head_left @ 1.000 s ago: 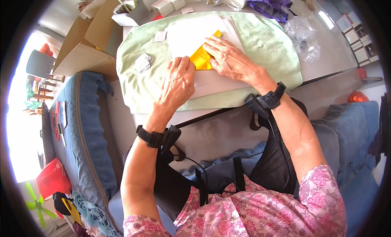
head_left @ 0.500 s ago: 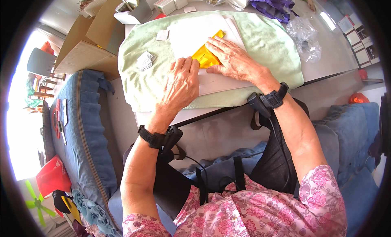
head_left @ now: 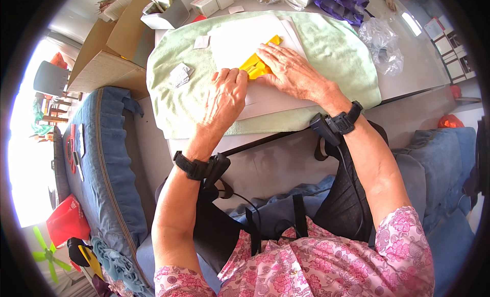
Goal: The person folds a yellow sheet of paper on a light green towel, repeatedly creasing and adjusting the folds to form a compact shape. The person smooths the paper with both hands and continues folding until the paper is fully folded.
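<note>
A shiny yellow sheet (head_left: 256,68), folded and creased, lies at a slant on white paper (head_left: 240,39). My left hand (head_left: 224,95) has its fingers curled closed on the sheet's left corner; the fingertips are partly hidden. My right hand (head_left: 293,72) rests over the sheet's right part with fingers stretched out and lying on it. Its thumb is apart from the fingers, along the sheet's lower edge. Beneath the white paper is a pale green towel (head_left: 337,57). Small white paper pieces (head_left: 180,75) lie on the towel left of my hands, with a pinkish square (head_left: 201,42) farther back.
An open cardboard box (head_left: 109,57) stands at the left of the table. Along the back are a white container (head_left: 166,18), small white boxes (head_left: 214,2) and a purple bag (head_left: 339,6). Clear crumpled plastic (head_left: 380,46) lies at the right. Blue sofa parts (head_left: 115,159) flank me.
The yellow sheet's lower part has been folded or pushed up, showing more creases. Both hands have shifted slightly, the left a little up and left, and the right thumb has drawn up.
</note>
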`<state>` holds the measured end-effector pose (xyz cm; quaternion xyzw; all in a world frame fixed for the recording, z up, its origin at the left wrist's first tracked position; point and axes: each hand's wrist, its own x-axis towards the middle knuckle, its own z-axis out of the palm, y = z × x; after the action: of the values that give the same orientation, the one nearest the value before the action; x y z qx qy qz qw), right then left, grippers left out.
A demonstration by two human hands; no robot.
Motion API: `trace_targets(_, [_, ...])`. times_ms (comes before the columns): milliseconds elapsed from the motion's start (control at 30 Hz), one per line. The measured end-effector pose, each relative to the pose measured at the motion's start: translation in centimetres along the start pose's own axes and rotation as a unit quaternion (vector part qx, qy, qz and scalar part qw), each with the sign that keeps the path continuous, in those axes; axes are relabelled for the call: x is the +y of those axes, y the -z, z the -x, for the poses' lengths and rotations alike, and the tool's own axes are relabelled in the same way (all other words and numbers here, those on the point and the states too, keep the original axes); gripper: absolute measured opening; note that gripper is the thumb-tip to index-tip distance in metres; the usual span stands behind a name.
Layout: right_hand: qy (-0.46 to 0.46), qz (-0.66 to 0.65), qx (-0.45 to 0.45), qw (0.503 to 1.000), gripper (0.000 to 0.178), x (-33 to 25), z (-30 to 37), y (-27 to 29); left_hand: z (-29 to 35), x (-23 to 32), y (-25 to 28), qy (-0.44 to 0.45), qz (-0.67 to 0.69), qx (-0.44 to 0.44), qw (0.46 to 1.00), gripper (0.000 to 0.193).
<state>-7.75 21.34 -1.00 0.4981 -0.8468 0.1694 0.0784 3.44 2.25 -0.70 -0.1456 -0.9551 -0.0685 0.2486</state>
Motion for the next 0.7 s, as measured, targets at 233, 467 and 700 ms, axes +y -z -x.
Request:
trace_targets(233, [0.000, -0.019, 0.015, 1.000, 0.072, -0.1, 0.0, 0.6, -0.1, 0.1, 0.5, -0.019, -0.050, 0.011, 0.999, 0.021])
trace_targets(467, [0.029, -0.070, 0.038, 0.996, 0.057, 1.1, -0.5, 1.6, 0.1, -0.3, 0.7, 0.038, 0.014, 0.062, 0.997, 0.018])
trace_targets(700, [-0.027, -0.089, 0.107, 0.990, 0.044, 1.9, -0.7, 1.9, -0.1, -0.2, 1.3, 0.141, 0.135, 0.084, 0.977, 0.020])
